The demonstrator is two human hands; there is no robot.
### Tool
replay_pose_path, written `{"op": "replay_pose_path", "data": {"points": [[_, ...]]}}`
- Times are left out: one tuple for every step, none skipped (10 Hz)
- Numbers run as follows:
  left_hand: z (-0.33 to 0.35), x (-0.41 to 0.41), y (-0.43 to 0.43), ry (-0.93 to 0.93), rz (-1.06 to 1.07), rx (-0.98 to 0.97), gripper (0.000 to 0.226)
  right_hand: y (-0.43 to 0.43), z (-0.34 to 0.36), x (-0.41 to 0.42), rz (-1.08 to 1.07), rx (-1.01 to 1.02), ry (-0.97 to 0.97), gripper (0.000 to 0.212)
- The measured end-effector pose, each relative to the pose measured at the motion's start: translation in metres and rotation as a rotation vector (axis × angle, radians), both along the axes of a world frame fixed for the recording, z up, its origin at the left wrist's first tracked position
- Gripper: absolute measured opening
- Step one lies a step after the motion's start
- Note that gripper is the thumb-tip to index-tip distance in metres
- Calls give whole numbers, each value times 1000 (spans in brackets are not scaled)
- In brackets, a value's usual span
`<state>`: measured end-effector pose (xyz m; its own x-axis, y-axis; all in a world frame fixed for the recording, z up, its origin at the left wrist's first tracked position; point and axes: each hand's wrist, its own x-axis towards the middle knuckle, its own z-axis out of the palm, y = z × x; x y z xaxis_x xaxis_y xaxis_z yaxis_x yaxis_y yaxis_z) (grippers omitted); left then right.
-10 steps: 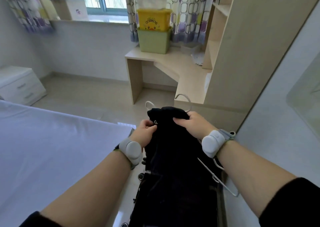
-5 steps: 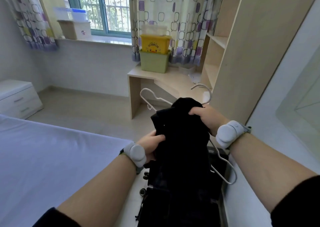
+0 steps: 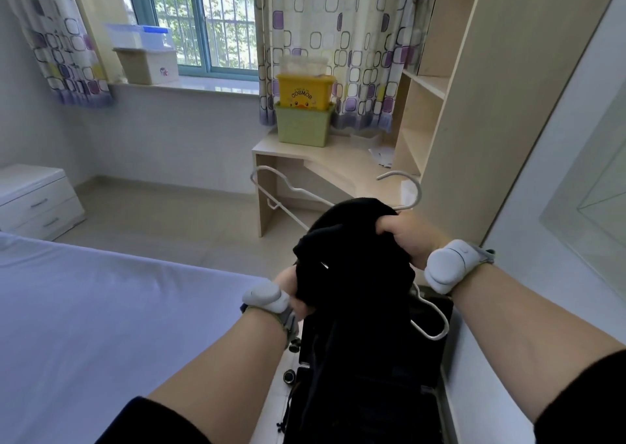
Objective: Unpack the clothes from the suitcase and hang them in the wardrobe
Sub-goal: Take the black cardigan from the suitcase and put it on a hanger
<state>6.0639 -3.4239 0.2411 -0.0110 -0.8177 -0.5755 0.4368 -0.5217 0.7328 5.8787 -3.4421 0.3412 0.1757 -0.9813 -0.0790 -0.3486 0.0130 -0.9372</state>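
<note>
Right now, from the head camera, your right hand (image 3: 403,237) clenches the top of the soft black garment (image 3: 352,257), just below the curved hook of the thin white wire hanger (image 3: 419,189). Your left hand (image 3: 291,296) grips the bunched fabric lower down, at its left edge, and the cloth hangs in limp folds between your forearms

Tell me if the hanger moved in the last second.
Yes, upward: the hanger hook, earlier at the desk front edge, now lies against the desk top.
</note>
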Motion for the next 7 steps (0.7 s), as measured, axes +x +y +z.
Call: {"op": "replay_pose_path", "data": {"points": [[16,14,-3,211,-144,-151,11,-4,-10,-6,-38,36,56,17],[20,27,-17,50,10,-252,21,-5,-19,-10,-1,63,220,6],[36,21,-20,-24,73,-361,52,-4,-28,-10,-14,114,254,11],[49,5,-12,-189,64,-475,52,-2,-35,-8,-39,154,258,21],[47,-9,-3,-377,27,-578,43,1,-27,0,-39,97,203,56],[46,-16,-1,-571,-141,-704,42,1,-20,12,-28,49,85,66],[47,-20,2,-648,-283,-823,46,0,-22,23,-3,54,-19,51]]}}
